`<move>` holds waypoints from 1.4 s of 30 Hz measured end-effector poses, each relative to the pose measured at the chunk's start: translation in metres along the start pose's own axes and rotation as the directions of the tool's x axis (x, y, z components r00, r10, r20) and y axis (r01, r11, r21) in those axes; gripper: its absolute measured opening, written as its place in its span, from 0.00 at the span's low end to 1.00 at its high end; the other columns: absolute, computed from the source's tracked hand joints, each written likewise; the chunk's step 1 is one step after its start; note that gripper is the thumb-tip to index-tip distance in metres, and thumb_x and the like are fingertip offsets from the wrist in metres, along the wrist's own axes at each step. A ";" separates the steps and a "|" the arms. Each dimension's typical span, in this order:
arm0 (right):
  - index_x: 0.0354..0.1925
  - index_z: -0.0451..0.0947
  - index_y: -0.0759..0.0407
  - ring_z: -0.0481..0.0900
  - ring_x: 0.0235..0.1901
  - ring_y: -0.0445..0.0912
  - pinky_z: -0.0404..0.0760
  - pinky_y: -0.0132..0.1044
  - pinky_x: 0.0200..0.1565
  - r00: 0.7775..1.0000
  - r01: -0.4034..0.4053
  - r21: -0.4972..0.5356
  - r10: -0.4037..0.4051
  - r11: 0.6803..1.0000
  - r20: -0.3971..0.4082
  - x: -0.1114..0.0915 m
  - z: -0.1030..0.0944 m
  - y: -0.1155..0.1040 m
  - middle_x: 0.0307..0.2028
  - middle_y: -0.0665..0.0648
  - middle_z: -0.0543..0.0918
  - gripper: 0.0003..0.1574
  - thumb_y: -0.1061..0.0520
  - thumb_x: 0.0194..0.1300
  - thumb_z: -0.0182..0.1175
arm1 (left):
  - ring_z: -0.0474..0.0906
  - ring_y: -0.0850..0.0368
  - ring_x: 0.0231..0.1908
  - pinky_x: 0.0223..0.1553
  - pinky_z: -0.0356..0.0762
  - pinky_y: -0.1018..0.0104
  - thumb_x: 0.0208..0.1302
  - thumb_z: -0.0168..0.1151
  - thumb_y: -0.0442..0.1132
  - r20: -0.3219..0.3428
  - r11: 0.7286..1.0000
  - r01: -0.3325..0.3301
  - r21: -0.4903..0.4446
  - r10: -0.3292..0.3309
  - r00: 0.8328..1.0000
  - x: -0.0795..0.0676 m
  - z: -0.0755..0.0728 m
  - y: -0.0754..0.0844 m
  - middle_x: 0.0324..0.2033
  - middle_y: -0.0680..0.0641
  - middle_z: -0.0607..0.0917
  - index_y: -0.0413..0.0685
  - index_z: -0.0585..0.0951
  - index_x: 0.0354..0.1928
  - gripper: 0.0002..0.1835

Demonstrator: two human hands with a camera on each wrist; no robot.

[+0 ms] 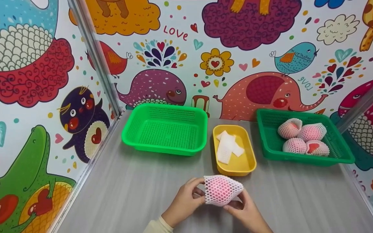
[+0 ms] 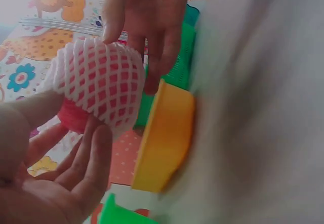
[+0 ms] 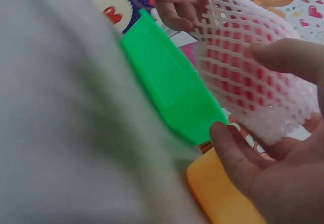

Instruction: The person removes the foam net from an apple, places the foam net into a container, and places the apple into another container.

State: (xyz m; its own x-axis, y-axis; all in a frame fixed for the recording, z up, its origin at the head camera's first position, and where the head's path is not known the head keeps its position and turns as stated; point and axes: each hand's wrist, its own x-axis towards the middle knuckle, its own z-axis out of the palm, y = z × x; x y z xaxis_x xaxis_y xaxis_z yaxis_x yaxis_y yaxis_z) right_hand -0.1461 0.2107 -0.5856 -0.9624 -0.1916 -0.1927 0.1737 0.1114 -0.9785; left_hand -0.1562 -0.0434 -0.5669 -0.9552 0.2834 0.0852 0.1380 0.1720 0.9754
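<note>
A round pinkish-red fruit in a white foam net (image 1: 220, 190) is held above the table's front part; its exact kind is hard to tell through the mesh. My left hand (image 1: 186, 200) pinches the left, open edge of the net between thumb and fingers. At the other, narrower end, my right hand (image 1: 246, 210) holds it with curled fingers and thumb. In the left wrist view, bare red skin shows below the net's edge, beside the left hand (image 2: 66, 178). The right wrist view has the right hand (image 3: 283, 168) around the netted fruit (image 3: 248, 67).
A bright green basket (image 1: 165, 150) stands at the back left. Beside it, a yellow tray (image 1: 246, 168) contains white foam nets (image 1: 227, 149). At the back right, a darker green basket (image 1: 270, 152) contains several netted fruits (image 1: 312, 132). Patterned walls (image 1: 180, 51) border the grey table (image 1: 134, 184).
</note>
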 end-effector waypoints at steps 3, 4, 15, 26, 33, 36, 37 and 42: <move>0.82 0.51 0.73 0.83 0.58 0.58 0.86 0.45 0.55 0.998 -0.033 -0.058 0.037 0.998 0.060 0.002 -0.002 0.013 0.73 0.76 0.68 0.64 0.55 0.65 0.81 | 0.84 0.61 0.43 0.44 0.86 0.66 0.65 0.73 0.27 0.006 0.999 0.019 0.042 -0.019 1.000 -0.004 -0.001 -0.016 0.53 0.55 0.83 0.49 0.84 0.64 0.26; 0.82 0.51 0.73 0.83 0.59 0.58 0.86 0.45 0.56 0.996 -0.042 -0.068 0.048 0.997 0.080 0.002 -0.003 0.016 0.73 0.77 0.67 0.64 0.54 0.66 0.80 | 0.84 0.62 0.43 0.44 0.86 0.67 0.65 0.73 0.27 0.010 0.998 0.023 0.054 -0.023 1.000 -0.005 -0.001 -0.020 0.53 0.55 0.83 0.48 0.84 0.64 0.26; 0.69 0.72 0.67 0.80 0.61 0.57 0.81 0.57 0.62 0.990 -0.074 -0.245 0.100 0.967 0.096 0.008 -0.005 0.026 0.63 0.62 0.81 0.44 0.42 0.69 0.76 | 0.84 0.64 0.47 0.45 0.85 0.67 0.65 0.76 0.29 0.079 0.990 0.034 0.134 -0.045 0.996 -0.016 -0.002 -0.044 0.55 0.57 0.84 0.50 0.84 0.65 0.26; 0.79 0.66 0.61 0.75 0.66 0.56 0.81 0.53 0.62 0.984 -0.026 -0.210 0.063 0.977 0.169 0.007 -0.002 0.027 0.72 0.64 0.74 0.52 0.44 0.69 0.77 | 0.81 0.62 0.53 0.53 0.84 0.63 0.64 0.80 0.36 0.140 0.955 0.007 0.296 -0.051 0.989 -0.018 0.004 -0.037 0.65 0.48 0.80 0.44 0.77 0.73 0.36; 0.76 0.67 0.64 0.75 0.66 0.55 0.81 0.43 0.60 0.982 0.077 -0.213 -0.037 0.974 0.186 0.006 0.005 0.027 0.70 0.62 0.76 0.47 0.49 0.70 0.77 | 0.76 0.53 0.67 0.70 0.73 0.54 0.55 0.79 0.30 0.176 0.894 -0.060 0.444 -0.021 0.984 -0.015 0.014 -0.038 0.67 0.48 0.77 0.42 0.73 0.74 0.42; 0.75 0.69 0.62 0.75 0.66 0.55 0.80 0.40 0.58 0.983 0.096 -0.213 -0.059 0.972 0.176 0.006 0.006 0.027 0.69 0.62 0.77 0.46 0.50 0.69 0.78 | 0.78 0.54 0.65 0.69 0.75 0.56 0.53 0.78 0.29 0.173 0.877 -0.096 0.471 0.014 0.985 -0.014 0.016 -0.039 0.66 0.49 0.78 0.44 0.74 0.71 0.41; 0.75 0.69 0.62 0.74 0.66 0.55 0.80 0.39 0.58 0.983 0.100 -0.208 -0.064 0.973 0.175 0.006 0.006 0.028 0.70 0.62 0.77 0.46 0.50 0.68 0.78 | 0.78 0.55 0.64 0.67 0.76 0.56 0.52 0.79 0.29 0.168 0.873 -0.105 0.477 0.026 0.985 -0.014 0.016 -0.039 0.65 0.49 0.78 0.45 0.75 0.70 0.41; 0.75 0.71 0.61 0.78 0.60 0.55 0.87 0.42 0.48 0.987 0.068 -0.153 -0.044 0.986 0.157 0.003 0.002 0.030 0.69 0.64 0.77 0.45 0.50 0.68 0.78 | 0.79 0.57 0.61 0.66 0.77 0.57 0.49 0.80 0.30 0.126 0.866 -0.098 0.490 0.041 0.991 -0.015 0.017 -0.039 0.62 0.51 0.79 0.45 0.77 0.68 0.40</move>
State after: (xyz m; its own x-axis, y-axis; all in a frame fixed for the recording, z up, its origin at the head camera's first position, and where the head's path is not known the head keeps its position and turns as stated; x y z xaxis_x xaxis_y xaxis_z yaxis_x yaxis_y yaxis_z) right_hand -0.1433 0.2111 -0.6159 -0.9242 -0.3473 -0.1588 0.0738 0.2457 -0.9665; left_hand -0.1431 -0.0383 -0.6101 -0.9082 0.4067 0.0989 0.3415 0.5834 0.7369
